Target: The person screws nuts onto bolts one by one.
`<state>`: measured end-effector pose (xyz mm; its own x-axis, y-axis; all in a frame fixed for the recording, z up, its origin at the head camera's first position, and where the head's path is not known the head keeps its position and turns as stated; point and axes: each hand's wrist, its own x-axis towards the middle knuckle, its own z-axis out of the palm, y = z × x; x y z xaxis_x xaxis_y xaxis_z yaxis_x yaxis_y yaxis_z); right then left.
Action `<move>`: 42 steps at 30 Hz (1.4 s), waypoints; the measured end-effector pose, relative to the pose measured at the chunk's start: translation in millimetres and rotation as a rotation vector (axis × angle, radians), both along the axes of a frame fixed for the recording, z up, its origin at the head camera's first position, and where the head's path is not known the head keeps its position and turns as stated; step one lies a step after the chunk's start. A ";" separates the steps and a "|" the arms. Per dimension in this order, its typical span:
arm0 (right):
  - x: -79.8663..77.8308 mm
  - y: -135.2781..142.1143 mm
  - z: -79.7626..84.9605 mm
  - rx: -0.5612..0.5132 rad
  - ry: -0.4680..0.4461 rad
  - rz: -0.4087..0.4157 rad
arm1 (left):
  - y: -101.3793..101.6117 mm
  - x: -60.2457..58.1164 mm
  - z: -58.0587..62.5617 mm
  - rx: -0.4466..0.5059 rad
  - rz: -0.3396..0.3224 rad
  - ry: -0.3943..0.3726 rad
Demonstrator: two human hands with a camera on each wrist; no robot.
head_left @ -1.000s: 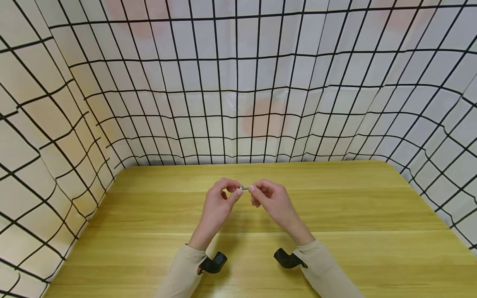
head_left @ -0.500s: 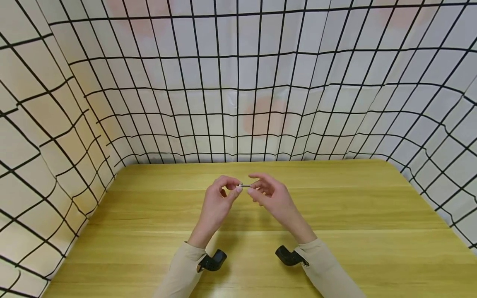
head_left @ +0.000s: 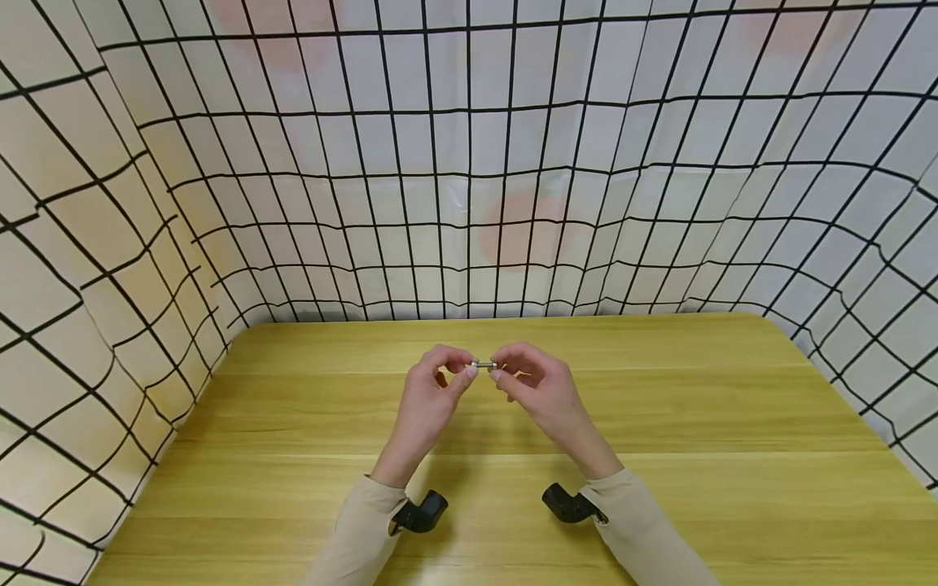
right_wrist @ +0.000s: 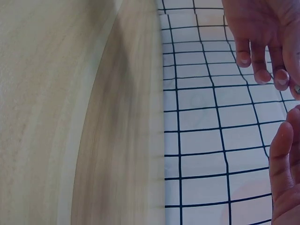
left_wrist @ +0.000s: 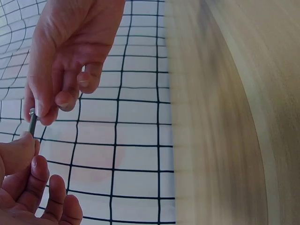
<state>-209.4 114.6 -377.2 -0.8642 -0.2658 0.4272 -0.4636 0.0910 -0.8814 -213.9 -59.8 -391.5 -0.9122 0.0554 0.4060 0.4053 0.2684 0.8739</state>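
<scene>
A thin, short metal bolt (head_left: 484,365) lies roughly level between the two hands, above the table. My left hand (head_left: 432,399) pinches its left end between thumb and index finger. My right hand (head_left: 545,396) has thumb and index fingertips at the right end, around the head. In the left wrist view, the bolt (left_wrist: 32,125) shows a wider head near the right hand (left_wrist: 70,51), while the left hand (left_wrist: 21,173) grips its other end. The right wrist view has only a metal tip (right_wrist: 297,89) by the left hand (right_wrist: 267,33); the right hand (right_wrist: 286,164) is partly cut off.
A light wooden table (head_left: 308,456) spreads below the hands. White walls with a black grid (head_left: 410,179) stand behind it and at both sides. Each beige-sleeved wrist carries a black camera mount (head_left: 421,513).
Half a second ago the right index finger was lifted off the bolt; it has come back down to the right end. The left hand keeps its pinch and barely moves.
</scene>
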 end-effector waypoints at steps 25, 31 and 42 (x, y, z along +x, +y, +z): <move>-2.5 2.1 2.4 -0.006 -0.012 0.063 | -1.1 -3.1 1.9 -0.003 -0.023 0.010; -0.7 -0.2 1.9 0.006 0.030 0.059 | -2.1 -2.6 1.7 0.002 -0.014 0.010; 0.6 -2.7 1.0 0.046 0.001 0.026 | -2.2 -1.9 0.7 0.001 -0.015 0.016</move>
